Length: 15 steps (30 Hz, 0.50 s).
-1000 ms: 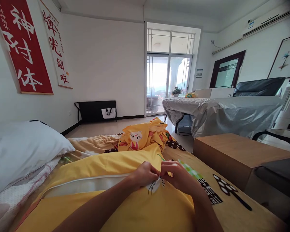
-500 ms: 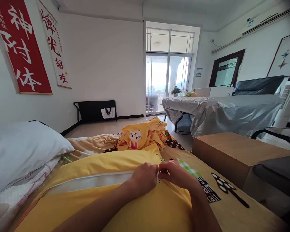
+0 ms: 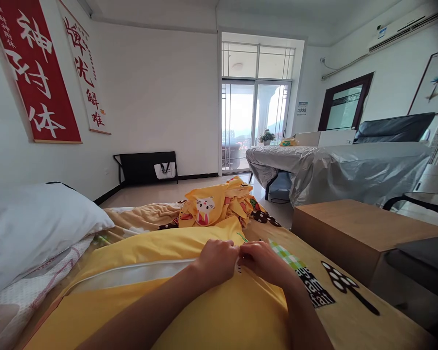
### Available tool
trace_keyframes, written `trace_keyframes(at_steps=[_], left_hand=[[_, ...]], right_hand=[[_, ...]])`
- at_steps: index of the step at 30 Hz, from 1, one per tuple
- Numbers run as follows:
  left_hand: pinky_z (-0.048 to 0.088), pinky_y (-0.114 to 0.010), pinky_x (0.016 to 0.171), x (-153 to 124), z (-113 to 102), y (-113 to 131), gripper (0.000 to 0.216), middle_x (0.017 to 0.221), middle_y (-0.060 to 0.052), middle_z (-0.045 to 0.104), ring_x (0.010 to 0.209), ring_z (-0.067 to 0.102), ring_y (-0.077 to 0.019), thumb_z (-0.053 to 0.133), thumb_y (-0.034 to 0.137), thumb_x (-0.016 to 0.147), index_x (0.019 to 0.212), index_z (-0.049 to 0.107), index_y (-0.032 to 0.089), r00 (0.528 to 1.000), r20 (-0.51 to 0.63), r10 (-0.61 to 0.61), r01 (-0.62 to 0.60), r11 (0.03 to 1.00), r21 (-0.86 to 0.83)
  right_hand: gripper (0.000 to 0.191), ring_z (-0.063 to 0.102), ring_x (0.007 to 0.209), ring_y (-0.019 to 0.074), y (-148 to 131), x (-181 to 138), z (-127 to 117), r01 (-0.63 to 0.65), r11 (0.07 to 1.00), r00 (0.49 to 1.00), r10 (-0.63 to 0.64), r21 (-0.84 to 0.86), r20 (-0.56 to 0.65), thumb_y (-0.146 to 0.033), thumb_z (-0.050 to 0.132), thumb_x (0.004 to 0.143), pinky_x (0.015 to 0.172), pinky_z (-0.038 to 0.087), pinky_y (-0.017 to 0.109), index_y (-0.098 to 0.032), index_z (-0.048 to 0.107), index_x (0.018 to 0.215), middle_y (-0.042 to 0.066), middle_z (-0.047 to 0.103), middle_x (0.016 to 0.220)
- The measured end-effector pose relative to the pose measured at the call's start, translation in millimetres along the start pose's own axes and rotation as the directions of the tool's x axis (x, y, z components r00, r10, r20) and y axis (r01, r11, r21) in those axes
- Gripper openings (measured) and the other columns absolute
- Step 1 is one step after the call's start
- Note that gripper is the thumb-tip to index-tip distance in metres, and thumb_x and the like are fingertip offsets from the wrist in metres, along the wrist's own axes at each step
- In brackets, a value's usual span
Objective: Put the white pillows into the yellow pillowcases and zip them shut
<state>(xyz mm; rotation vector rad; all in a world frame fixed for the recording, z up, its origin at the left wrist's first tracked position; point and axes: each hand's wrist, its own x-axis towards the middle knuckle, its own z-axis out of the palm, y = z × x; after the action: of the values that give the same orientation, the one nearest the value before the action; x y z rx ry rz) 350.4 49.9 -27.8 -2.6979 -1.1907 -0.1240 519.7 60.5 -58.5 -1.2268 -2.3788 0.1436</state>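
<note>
Tan blanket [image 3: 348, 318] below — left hand [image 3: 219, 260], right hand [image 3: 263, 260] closed, pinching yellow cover [image 3: 237, 313].

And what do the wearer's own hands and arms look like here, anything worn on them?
The left hand and right hand are bare, with no gloves. No sleeve, watch, bracelet or cable shows on the left forearm or right forearm as far as the frame reaches. No rings are visible, though some fingers are partly hidden.
</note>
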Motion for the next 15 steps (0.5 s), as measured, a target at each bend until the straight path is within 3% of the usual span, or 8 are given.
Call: trace_keyframes(at_steps=[8,12,15], left_hand=[[0.046,-0.032,0.061,-11,-5,-10,0.023,0.084,-0.009,0.070,0.076,0.066,-0.0248,0.043,0.016,0.079,0.088,0.064,0.018,0.998,0.046,-0.047,0.049,0.998,-0.036],[0.036,-0.027,0.057,-18,-4,-16,0.021,0.074,-0.006,0.068,0.069,0.059,-0.0185,0.043,0.019,0.081,0.074,0.063,0.018,0.993,0.051,-0.108,0.117,0.966,-0.231],[0.029,-0.026,0.054,-20,-2,-18,0.023,0.064,-0.004,0.062,0.059,0.048,-0.0132,0.043,0.020,0.081,0.063,0.058,0.017,0.987,0.037,-0.155,0.157,0.913,-0.376]], right_hand=[[0.013,0.039,0.053,0.0087,3,2,-1,-0.030,0.991,0.999,0.024,0.129,0.047,-0.023,0.061,0.077,0.054,0.026,0.022,-0.019,0.066,0.065,-0.005,0.052,0.053],[0.013,0.039,0.051,0.0085,6,3,-1,-0.041,0.981,0.996,0.026,0.188,0.083,-0.024,0.063,0.077,0.052,0.027,0.022,-0.019,0.065,0.064,-0.005,0.048,0.051],[0.010,0.049,0.062,0.0109,2,-1,-3,0.008,0.984,0.998,-0.018,0.177,0.055,-0.022,0.062,0.078,0.059,0.035,0.022,-0.020,0.066,0.069,-0.001,0.059,0.068]])
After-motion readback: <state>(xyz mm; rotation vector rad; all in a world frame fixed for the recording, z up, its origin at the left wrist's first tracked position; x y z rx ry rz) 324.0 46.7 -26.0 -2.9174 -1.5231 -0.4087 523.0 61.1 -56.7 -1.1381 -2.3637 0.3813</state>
